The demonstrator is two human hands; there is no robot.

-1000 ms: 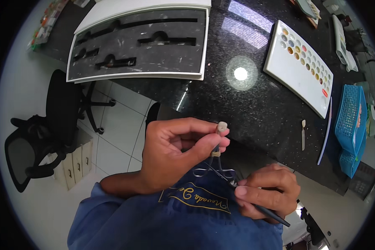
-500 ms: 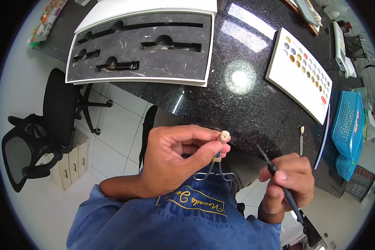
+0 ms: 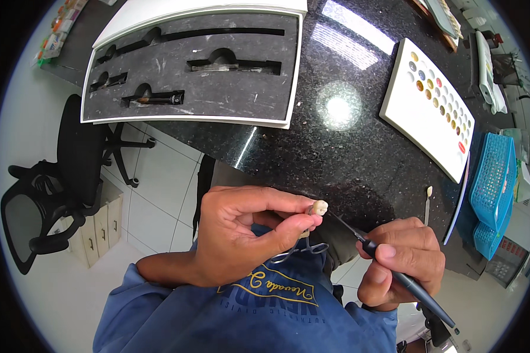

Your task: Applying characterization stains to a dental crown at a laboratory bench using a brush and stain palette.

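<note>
Beyond your left grip, the white case [image 3: 235, 97] stands open, its dark foam holding a short black-and-brown item [image 3: 154, 99] in the slot nearest you. Beyond your right grip, the white palette [image 3: 409, 109] carries rows of wells, many with coloured material in them; farther right, what the blue basket [image 3: 493, 170] contains is hard to make out. A tooth-tipped tab [image 3: 428, 200] lies just past your right knuckles, with a pale strip [image 3: 457, 203] to its right. A black chair [image 3: 79, 153] stands left of your left wrist. Your left hand [image 3: 250, 235] is clamped around the wire-looped holder [image 3: 310, 250], with the tooth-shaped piece [image 3: 320, 207] at its fingertips. Your right hand [image 3: 407, 257] pinches the dark-handled tool [image 3: 421, 291], its tip just right of that piece; you cannot tell whether they touch. Your left fingers hide the holder's upper part.
</note>
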